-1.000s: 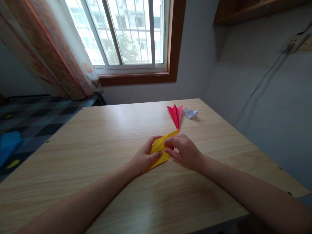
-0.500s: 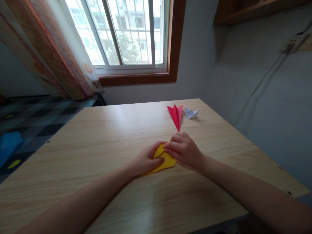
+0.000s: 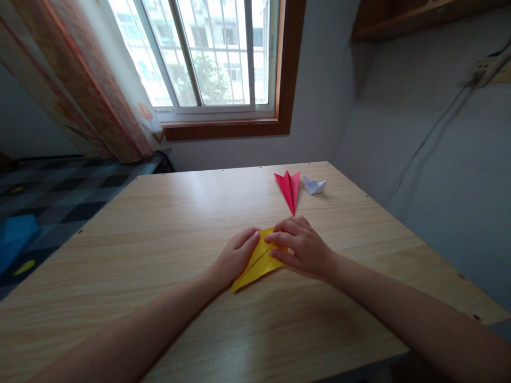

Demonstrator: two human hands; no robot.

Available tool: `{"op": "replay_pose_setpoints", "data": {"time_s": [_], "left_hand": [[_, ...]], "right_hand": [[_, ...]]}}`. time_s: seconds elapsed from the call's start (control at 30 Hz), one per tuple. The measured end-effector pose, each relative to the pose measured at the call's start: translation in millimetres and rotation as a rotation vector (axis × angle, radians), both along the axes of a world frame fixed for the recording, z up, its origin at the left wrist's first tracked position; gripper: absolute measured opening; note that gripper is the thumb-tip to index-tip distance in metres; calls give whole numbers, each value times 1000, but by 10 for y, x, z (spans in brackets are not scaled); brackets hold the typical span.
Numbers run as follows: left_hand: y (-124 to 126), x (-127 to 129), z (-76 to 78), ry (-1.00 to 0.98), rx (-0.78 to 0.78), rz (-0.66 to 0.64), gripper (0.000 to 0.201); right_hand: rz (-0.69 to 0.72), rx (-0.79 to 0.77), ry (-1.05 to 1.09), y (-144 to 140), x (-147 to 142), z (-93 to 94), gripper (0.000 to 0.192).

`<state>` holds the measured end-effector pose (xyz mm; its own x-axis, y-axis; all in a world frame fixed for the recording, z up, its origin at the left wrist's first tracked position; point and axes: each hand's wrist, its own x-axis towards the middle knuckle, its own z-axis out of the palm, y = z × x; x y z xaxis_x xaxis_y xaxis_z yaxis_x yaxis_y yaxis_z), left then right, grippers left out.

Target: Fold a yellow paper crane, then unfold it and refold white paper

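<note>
Behind the hands, a red folded paper (image 3: 289, 189) lies on the worktop (image 3: 159, 234), shaped like a narrow dart with its sharp tip pointing toward the person, and this tip is just beside the knuckles of the right hand (image 3: 301, 246). A small white folded paper (image 3: 313, 185), which looks like a little boat, sits just beside the red one, near the far right corner. Nothing stands between the hands and these two pieces. The worktop is light wood with long grain lines and a soft shine, and small dark screw points show along its edges. Beyond it there is a window (image 3: 215, 53) with a brown wooden frame and metal bars, and a curtain (image 3: 80, 80) with a faded orange pattern hangs at the left. A checkered cover (image 3: 59, 197) in dark and pale squares lies lower at the left side. The yellow folded paper (image 3: 255, 263) is flat on the worktop near the middle, a long pointed shape with crisp creases, its near tip pointing toward the person. The left hand (image 3: 235, 255) presses on its left part with flat fingers, and the right hand lies over its far end with fingers spread flat; both hands push down on the paper and do not grip it.
</note>
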<state>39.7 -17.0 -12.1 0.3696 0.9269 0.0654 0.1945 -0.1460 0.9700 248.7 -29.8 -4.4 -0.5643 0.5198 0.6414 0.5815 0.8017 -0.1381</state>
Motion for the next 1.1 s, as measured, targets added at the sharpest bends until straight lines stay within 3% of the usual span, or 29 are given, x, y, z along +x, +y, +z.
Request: {"op": "replay_pose_setpoints", "data": {"time_s": [0.17, 0.47, 0.6, 0.73, 0.93, 1.1], "left_hand": [[-4, 7, 52, -68, -43, 63, 30], [-69, 26, 138, -155, -200, 117, 47], [-67, 17, 152, -138, -179, 179, 47], [-53, 15, 141, -151, -152, 217, 43], [-48, 13, 122, -215, -169, 191, 42], [-66, 25, 110, -334, -210, 67, 46]], "right_hand": [[2, 44, -55, 20, 19, -22, 28], [2, 126, -31, 19, 20, -7, 15], [34, 134, -75, 36, 38, 20, 5], [22, 149, -119, 59, 67, 38, 9], [-19, 124, -102, 46, 97, 74, 14], [-41, 84, 25, 19, 95, 104, 14]]}}
